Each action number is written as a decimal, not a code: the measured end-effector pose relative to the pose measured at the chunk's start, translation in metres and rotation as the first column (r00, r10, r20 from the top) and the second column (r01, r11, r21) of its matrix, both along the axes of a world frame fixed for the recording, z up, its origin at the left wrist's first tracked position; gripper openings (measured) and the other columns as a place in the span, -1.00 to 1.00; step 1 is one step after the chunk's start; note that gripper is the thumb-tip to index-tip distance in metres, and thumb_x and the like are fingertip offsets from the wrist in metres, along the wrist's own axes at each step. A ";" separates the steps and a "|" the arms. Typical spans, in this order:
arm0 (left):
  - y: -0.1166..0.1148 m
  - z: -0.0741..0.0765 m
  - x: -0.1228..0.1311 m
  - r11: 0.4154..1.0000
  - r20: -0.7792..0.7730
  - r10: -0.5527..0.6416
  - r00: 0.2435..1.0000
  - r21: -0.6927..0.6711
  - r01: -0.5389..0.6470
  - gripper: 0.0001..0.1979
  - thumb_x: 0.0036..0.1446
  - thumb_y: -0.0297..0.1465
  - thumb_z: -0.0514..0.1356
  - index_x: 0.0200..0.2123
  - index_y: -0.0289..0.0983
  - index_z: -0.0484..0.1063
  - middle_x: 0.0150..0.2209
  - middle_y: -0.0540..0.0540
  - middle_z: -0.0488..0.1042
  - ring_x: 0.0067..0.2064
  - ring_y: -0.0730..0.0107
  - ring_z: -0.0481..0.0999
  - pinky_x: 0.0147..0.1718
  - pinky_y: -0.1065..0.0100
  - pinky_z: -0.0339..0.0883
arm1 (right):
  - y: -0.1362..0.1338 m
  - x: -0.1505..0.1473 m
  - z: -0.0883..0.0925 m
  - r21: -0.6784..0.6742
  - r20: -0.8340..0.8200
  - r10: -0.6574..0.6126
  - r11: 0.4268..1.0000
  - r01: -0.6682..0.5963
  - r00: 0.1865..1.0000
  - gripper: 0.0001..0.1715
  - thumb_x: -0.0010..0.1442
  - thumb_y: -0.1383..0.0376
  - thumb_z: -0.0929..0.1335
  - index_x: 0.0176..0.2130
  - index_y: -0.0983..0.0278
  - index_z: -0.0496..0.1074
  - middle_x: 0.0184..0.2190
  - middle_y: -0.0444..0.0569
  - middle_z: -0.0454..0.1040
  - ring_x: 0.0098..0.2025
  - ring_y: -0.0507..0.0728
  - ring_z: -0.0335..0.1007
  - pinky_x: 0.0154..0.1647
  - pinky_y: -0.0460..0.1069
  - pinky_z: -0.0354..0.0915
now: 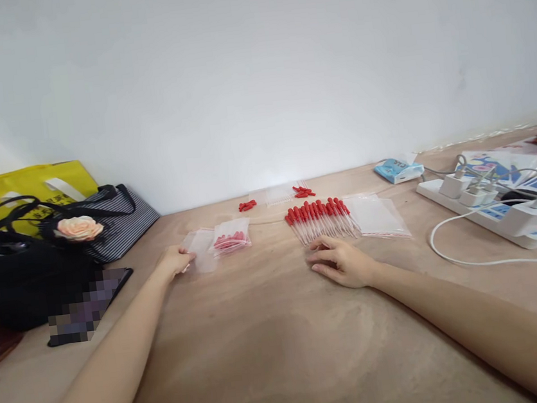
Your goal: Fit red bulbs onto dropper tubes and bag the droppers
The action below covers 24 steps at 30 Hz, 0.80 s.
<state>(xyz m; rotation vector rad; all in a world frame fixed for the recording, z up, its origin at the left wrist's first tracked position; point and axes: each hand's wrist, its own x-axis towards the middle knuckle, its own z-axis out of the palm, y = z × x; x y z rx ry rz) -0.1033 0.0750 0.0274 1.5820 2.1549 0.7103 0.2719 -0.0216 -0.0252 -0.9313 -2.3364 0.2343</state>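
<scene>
My left hand (176,261) is closed at the left edge of a clear plastic bag (201,251), its fingertips pinching that edge. Partly over this bag lies a stack of small bags (231,237) with red pieces inside. My right hand (337,261) rests on the table with curled fingers, just below a row of clear tubes with red tops (321,218); whether anything small is between its fingers cannot be made out. Right of the tubes are flat clear bags (379,216). Loose red pieces (247,205) and more red pieces (303,191) lie farther back.
A white power strip (488,218) with plugs and cables stands at right, near a blue tissue pack (398,170). At left are a black bag (19,275), a striped bag (123,224), a yellow bag (67,179) and a dark flat device (91,309). A wall closes off the back.
</scene>
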 end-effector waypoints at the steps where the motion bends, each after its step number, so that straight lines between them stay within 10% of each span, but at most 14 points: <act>1: -0.005 0.004 0.001 0.998 0.024 0.035 0.999 0.044 -0.036 -0.77 -0.20 -0.48 0.22 -0.63 -0.26 0.15 -0.77 0.08 0.19 -0.60 0.30 0.37 -0.58 0.41 0.15 | 0.000 0.000 0.000 -0.006 0.003 -0.002 1.000 0.002 1.000 -0.76 0.14 0.30 0.23 -0.20 0.26 0.41 -0.17 0.07 0.29 -0.19 0.09 0.30 -0.16 0.03 0.25; 6: -0.044 0.024 0.016 0.938 0.239 0.102 0.966 0.301 -0.174 -0.86 0.02 -0.54 0.05 -0.44 -0.24 0.10 -0.53 0.11 0.30 -0.49 0.49 0.42 -0.43 0.46 0.27 | 0.000 0.000 0.001 -0.018 -0.018 0.005 1.000 -0.005 1.000 -0.76 0.13 0.31 0.24 -0.20 0.28 0.42 -0.17 0.08 0.30 -0.20 0.08 0.31 -0.16 0.01 0.26; 11: -0.091 0.004 0.070 0.954 0.491 -0.010 0.871 0.265 -0.138 -0.81 0.00 -0.58 0.08 -0.49 -0.25 0.10 -0.55 0.10 0.32 -0.43 0.54 0.47 -0.36 0.51 0.35 | -0.002 -0.008 0.003 -0.113 -0.143 -0.070 0.992 0.054 0.987 -0.77 0.12 0.25 0.26 -0.28 0.28 0.45 -0.31 0.02 0.40 -0.33 0.05 0.33 -0.35 -0.06 0.28; 17: -0.148 -0.013 0.150 0.978 0.900 0.137 0.413 -0.189 0.087 -0.68 -0.07 -0.68 0.13 -0.35 -0.23 0.08 -0.34 -0.04 0.41 -0.30 0.48 0.49 -0.27 0.45 0.35 | -0.012 -0.025 0.005 -0.437 -0.169 -0.260 0.884 0.164 0.951 -0.58 0.05 0.04 0.28 -0.26 0.30 0.44 -0.55 -0.10 0.42 -0.55 -0.01 0.27 -0.55 -0.11 0.20; 21: -0.165 -0.010 0.148 0.892 0.795 -0.073 0.602 -0.219 0.397 -0.52 -0.08 -0.39 0.22 -0.12 -0.21 0.04 -0.41 0.01 0.34 -0.49 0.47 0.40 -0.51 0.41 0.28 | -0.014 -0.026 0.005 -0.431 -0.096 -0.241 0.885 0.177 0.966 -0.65 -0.04 0.13 0.36 -0.26 0.27 0.45 -0.53 -0.13 0.42 -0.54 -0.02 0.27 -0.51 -0.11 0.20; 24: -0.149 -0.014 0.126 0.938 0.379 -0.345 0.858 0.156 0.309 -0.37 -0.12 -0.29 0.22 0.00 -0.19 -0.03 -0.48 0.11 0.22 -0.58 0.56 0.22 -0.53 0.44 0.16 | -0.010 -0.022 0.007 -0.348 -0.019 -0.203 0.919 0.184 0.979 -0.66 -0.07 0.19 0.40 -0.24 0.26 0.45 -0.48 -0.11 0.42 -0.46 0.01 0.29 -0.42 -0.08 0.21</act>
